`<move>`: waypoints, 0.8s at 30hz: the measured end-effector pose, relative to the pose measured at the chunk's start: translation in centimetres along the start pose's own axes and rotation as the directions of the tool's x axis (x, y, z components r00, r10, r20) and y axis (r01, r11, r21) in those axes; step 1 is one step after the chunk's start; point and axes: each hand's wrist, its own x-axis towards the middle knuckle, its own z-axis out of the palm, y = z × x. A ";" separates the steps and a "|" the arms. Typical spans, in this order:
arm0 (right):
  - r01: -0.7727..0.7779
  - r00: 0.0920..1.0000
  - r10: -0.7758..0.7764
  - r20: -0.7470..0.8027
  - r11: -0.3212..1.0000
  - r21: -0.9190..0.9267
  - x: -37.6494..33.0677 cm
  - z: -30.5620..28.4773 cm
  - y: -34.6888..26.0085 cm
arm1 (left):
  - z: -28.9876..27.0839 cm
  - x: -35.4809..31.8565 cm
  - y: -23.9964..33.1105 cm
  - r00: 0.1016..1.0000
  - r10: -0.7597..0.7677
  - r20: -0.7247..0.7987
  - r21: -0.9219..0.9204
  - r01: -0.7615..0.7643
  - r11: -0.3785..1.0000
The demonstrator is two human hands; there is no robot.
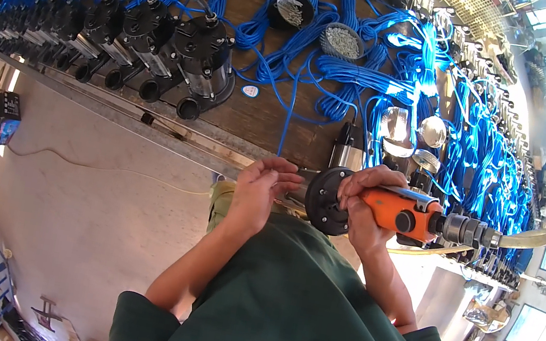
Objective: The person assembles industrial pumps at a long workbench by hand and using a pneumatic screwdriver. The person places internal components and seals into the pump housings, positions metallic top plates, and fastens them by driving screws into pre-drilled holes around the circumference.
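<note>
My right hand (367, 205) is wrapped round an orange air-powered driver (390, 211) with a hose fitting at its back end. Just ahead of that hand, at the table's front edge, is the round black end of a pump (323, 200) with several screws in it. Part of this pump is hidden by my fingers and the tool. My left hand (263, 187) hovers on the pump's other side, its fingers loosely bent and a little apart, with nothing visible in them. Behind the tool, another silver pump (349, 146) stands on the brown table (266, 107).
Pumps with black tops (201, 59) line the table's left front edge. Blue cable bundles (369, 78) cover much of the tabletop. A black bowl (290, 11) and a grey bowl (342, 42) hold small metal parts. A pale air hose (528, 237) trails right from the driver.
</note>
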 end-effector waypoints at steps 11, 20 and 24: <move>0.085 0.993 -0.068 -0.097 0.978 0.189 1.0 -1.2 -3.2 | 3.4 -1.5 3.1 0.966 -0.189 0.179 0.024 0.187 0.982; 0.271 0.927 -0.141 -0.348 0.893 0.360 0.6 -3.7 -4.4 | 8.8 -1.9 2.8 0.900 -0.318 0.299 0.156 0.282 0.946; 0.313 0.897 -0.167 -0.409 0.893 0.322 -0.2 -5.5 -4.5 | 10.5 -1.5 2.2 0.877 -0.388 0.285 0.222 0.333 0.916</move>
